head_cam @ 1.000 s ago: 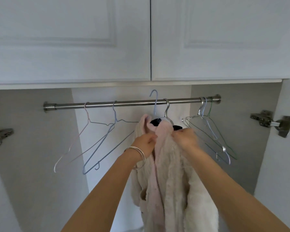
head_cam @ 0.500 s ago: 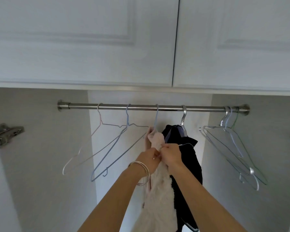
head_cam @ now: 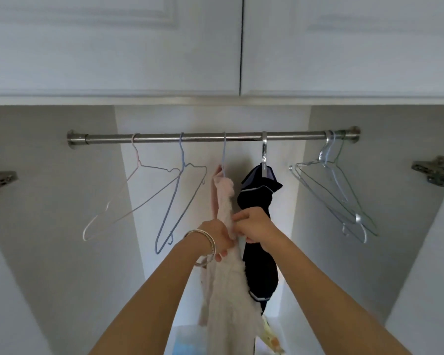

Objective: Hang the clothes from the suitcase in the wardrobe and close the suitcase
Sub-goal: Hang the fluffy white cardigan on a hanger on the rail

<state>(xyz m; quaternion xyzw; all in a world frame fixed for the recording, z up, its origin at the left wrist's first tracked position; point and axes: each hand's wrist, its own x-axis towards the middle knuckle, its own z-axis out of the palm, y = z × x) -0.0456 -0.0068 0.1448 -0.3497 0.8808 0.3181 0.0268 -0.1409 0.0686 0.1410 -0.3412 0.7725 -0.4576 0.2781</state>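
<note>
Both hands, left (head_cam: 217, 235) & right (head_cam: 254, 226), pinched fluffy pale-pink garment (head_cam: 224, 265) mid steel rail (head_cam: 210, 137); dark navy garment (head_cam: 260, 201) touching its right; empty wire hangers (head_cam: 336, 198) at rail's right end.

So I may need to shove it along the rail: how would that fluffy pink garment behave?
The fluffy pink garment is probably floppy: it drapes limp from its blue wire hanger. Likely light, since that thin hanger holds it. It may swing when pushed.

The rail (head_cam: 210, 137) is brushed metal with a dull shine; thin wire hangers (head_cam: 333, 190) hang off it, some coated pastel, some bare silvery. The pink garment (head_cam: 226, 272) looks fluffy, soft cloth, the dark garment (head_cam: 260, 190) smoother cloth. Cupboard doors (head_cam: 113, 47) are matt white, and the bangles (head_cam: 205, 238) gleam like polished metal
</note>
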